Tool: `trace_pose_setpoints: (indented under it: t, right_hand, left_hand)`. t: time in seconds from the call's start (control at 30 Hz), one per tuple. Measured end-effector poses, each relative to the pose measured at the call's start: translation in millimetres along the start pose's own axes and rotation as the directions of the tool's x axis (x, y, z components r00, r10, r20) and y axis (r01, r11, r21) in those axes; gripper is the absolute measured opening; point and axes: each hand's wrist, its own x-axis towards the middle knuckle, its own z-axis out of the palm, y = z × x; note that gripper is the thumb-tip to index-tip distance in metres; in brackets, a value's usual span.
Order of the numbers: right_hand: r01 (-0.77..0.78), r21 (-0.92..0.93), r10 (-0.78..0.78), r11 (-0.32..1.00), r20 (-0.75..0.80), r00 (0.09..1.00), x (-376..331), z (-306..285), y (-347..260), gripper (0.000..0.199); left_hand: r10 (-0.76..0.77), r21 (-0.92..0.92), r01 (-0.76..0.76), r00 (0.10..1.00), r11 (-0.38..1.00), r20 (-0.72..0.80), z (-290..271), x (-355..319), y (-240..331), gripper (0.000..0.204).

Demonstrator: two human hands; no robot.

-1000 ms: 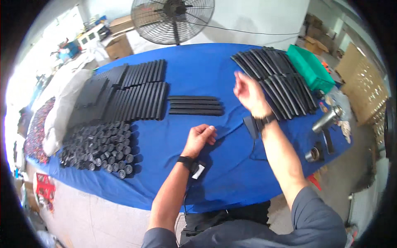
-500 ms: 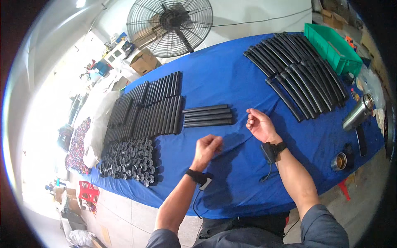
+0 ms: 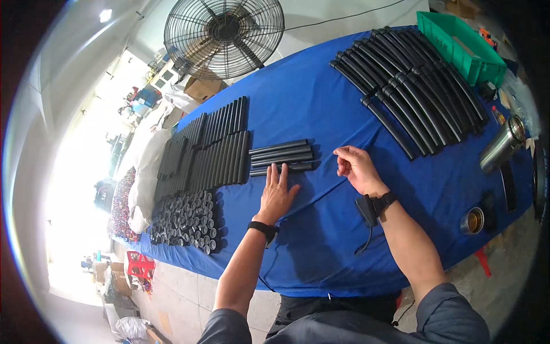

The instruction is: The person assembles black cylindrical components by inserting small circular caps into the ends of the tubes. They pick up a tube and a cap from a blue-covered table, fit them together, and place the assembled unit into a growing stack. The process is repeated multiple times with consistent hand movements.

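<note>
My left hand (image 3: 276, 196) is open, fingers apart, with its fingertips at the nearest of a small group of black tubes (image 3: 281, 156) lying side by side on the blue cloth. To its right, my right hand (image 3: 357, 169) hovers above the cloth, fingers curled in toward the thumb. Whether anything small sits inside those curled fingers is hidden. Left of the group are rows of plain black tubes (image 3: 220, 157). In front of these rows lies a pile of small round black caps (image 3: 192, 221).
Black tubes with thicker collared ends (image 3: 409, 94) fill the far right, beside a green crate (image 3: 458, 49). A steel flask (image 3: 504, 143) and a metal cup (image 3: 472, 221) are near the right edge. A large fan (image 3: 223, 31) stands behind the table; a white bag (image 3: 146, 183) lies left.
My left hand has moved forward and its fingers have spread out, reaching the nearest tube of the small group. My right hand stays curled in nearly the same place. The view has shifted slightly.
</note>
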Motion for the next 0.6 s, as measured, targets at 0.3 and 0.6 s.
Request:
trace_pose_setpoints:
  t: [0.3,0.6]
  right_hand:
    - [-0.039,-0.318,0.088,0.947,0.140,0.986,-11.8,18.3,-3.2,0.025]
    - [0.032,-0.505,0.120,0.863,0.267,0.956,-20.8,33.7,5.7,0.047]
  left_hand:
    - [0.074,0.173,-0.050,0.988,0.984,-0.135,-20.4,-15.8,-13.7,0.038]
    - [0.104,0.173,-0.083,0.988,0.981,-0.118,-9.6,-11.8,-23.3,0.021]
